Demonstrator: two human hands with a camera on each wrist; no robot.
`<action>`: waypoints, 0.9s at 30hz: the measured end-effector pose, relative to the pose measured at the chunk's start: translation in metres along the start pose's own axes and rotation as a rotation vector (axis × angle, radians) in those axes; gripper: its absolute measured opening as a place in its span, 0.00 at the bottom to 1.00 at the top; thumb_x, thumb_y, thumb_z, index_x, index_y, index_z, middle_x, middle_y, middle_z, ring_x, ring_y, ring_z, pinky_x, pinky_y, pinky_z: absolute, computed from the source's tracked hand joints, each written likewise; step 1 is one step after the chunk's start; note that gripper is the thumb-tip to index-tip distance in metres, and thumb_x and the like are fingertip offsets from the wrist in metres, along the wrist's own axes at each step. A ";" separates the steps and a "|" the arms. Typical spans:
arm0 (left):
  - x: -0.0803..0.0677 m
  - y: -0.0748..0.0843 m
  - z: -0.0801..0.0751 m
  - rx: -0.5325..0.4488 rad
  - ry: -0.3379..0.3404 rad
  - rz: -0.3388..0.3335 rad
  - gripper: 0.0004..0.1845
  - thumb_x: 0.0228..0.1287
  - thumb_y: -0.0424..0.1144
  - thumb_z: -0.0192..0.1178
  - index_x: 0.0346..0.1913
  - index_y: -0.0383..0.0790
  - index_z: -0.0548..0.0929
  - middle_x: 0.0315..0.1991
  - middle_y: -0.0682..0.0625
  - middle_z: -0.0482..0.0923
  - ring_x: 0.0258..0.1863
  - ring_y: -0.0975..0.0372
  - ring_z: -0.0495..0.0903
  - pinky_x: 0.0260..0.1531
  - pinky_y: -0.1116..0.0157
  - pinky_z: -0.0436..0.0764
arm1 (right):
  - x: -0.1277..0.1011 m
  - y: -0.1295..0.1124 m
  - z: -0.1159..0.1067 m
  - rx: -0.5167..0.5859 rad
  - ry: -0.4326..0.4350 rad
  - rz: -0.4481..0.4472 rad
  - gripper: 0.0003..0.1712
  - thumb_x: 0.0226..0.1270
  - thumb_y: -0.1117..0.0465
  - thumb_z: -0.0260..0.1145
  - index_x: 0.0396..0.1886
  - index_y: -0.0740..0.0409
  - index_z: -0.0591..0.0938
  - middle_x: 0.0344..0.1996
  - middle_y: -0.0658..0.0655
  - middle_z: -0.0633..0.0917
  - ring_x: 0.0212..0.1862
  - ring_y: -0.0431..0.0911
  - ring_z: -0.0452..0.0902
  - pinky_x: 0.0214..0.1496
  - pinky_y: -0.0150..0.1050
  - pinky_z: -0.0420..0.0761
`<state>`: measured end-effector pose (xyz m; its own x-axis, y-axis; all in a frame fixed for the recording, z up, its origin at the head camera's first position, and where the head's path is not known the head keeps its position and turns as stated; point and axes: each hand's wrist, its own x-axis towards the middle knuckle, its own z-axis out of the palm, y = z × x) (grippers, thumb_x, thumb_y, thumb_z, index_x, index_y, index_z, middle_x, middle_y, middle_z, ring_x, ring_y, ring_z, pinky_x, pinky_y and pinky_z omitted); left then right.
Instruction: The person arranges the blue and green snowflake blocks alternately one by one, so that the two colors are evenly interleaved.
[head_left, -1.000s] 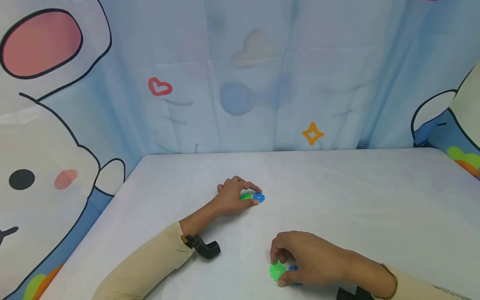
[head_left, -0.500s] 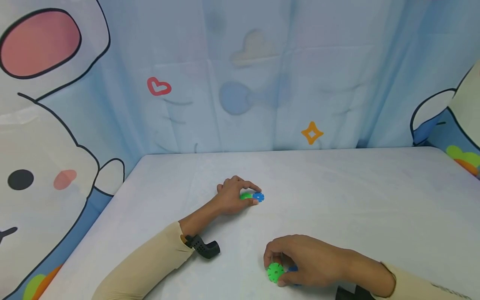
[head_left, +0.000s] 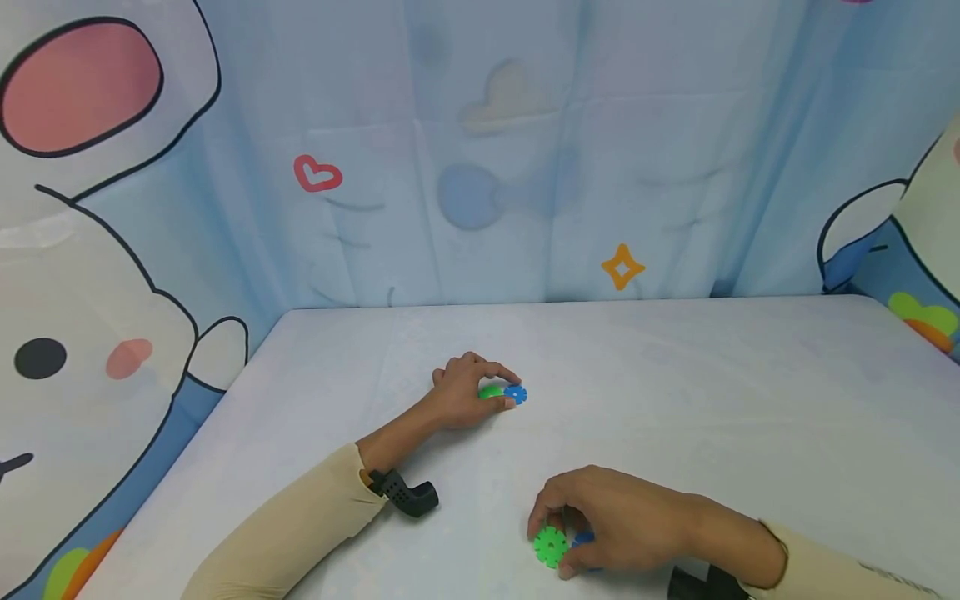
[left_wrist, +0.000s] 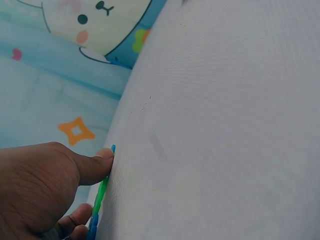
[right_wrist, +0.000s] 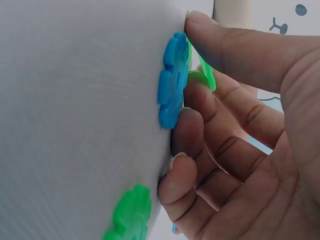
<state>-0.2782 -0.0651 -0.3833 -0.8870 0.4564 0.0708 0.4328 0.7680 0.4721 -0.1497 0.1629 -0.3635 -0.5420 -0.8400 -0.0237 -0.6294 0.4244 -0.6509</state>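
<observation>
On the white table, my left hand (head_left: 467, 396) has thumb and index finger at opposite edges of a blue notched disc (head_left: 516, 394). A green disc (head_left: 491, 392) adjoins it under the palm. In the left wrist view another blue piece (left_wrist: 93, 225) lines up beyond the green one. Nearer the front, my right hand (head_left: 622, 517) holds a bright green notched disc (head_left: 551, 547) between thumb and curled index finger. Partly covered by that hand is a blue disc (right_wrist: 173, 82). A further green disc (right_wrist: 132, 215) shows low in the right wrist view.
The white cloth-covered table (head_left: 712, 392) ends at a light blue cartoon curtain (head_left: 510, 233). A black wrist strap (head_left: 405, 493) sits on the left arm, and a dark device (head_left: 701, 583) is under the right wrist.
My right hand's fingers have shifted a little left, and the green disc with them. The left hand stays in place on the blue disc.
</observation>
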 end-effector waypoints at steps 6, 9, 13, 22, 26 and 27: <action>0.000 0.000 0.000 0.002 -0.002 0.003 0.17 0.63 0.52 0.65 0.55 0.64 0.83 0.58 0.46 0.74 0.60 0.49 0.69 0.52 0.49 0.63 | 0.001 0.001 -0.002 0.011 0.009 0.016 0.16 0.59 0.42 0.71 0.46 0.36 0.82 0.34 0.34 0.78 0.35 0.29 0.73 0.38 0.26 0.76; 0.000 0.000 0.000 0.002 -0.003 0.003 0.17 0.63 0.52 0.65 0.55 0.64 0.83 0.58 0.46 0.74 0.59 0.49 0.69 0.52 0.49 0.63 | 0.002 0.003 -0.004 0.028 0.038 0.027 0.17 0.58 0.42 0.72 0.46 0.36 0.83 0.33 0.35 0.79 0.36 0.30 0.73 0.38 0.27 0.76; 0.000 0.000 -0.001 0.003 -0.002 0.005 0.17 0.63 0.52 0.65 0.55 0.64 0.83 0.57 0.46 0.74 0.59 0.50 0.69 0.51 0.50 0.62 | 0.003 0.006 -0.011 0.051 0.101 0.064 0.18 0.57 0.42 0.73 0.47 0.38 0.84 0.32 0.37 0.79 0.35 0.32 0.74 0.37 0.28 0.76; 0.000 -0.001 0.000 -0.006 -0.007 0.003 0.16 0.63 0.52 0.65 0.54 0.64 0.84 0.56 0.48 0.75 0.58 0.50 0.70 0.50 0.51 0.62 | 0.017 0.031 -0.044 -0.062 0.300 0.111 0.19 0.58 0.46 0.74 0.47 0.44 0.86 0.28 0.39 0.79 0.30 0.34 0.73 0.35 0.30 0.76; 0.001 0.000 0.000 -0.014 -0.007 0.002 0.16 0.63 0.52 0.65 0.54 0.63 0.84 0.56 0.49 0.75 0.58 0.51 0.69 0.50 0.51 0.61 | 0.032 0.049 -0.063 -0.089 0.369 0.143 0.19 0.57 0.49 0.75 0.49 0.46 0.87 0.29 0.41 0.82 0.30 0.37 0.74 0.33 0.31 0.76; 0.001 0.000 0.000 -0.014 -0.007 0.002 0.16 0.63 0.51 0.65 0.54 0.63 0.84 0.56 0.49 0.75 0.58 0.52 0.69 0.50 0.51 0.61 | 0.036 0.054 -0.067 -0.090 0.381 0.151 0.19 0.57 0.50 0.75 0.49 0.46 0.87 0.29 0.42 0.82 0.29 0.38 0.75 0.32 0.31 0.76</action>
<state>-0.2790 -0.0644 -0.3827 -0.8850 0.4609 0.0660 0.4323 0.7606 0.4844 -0.2403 0.1780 -0.3484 -0.7887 -0.5881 0.1791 -0.5637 0.5755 -0.5924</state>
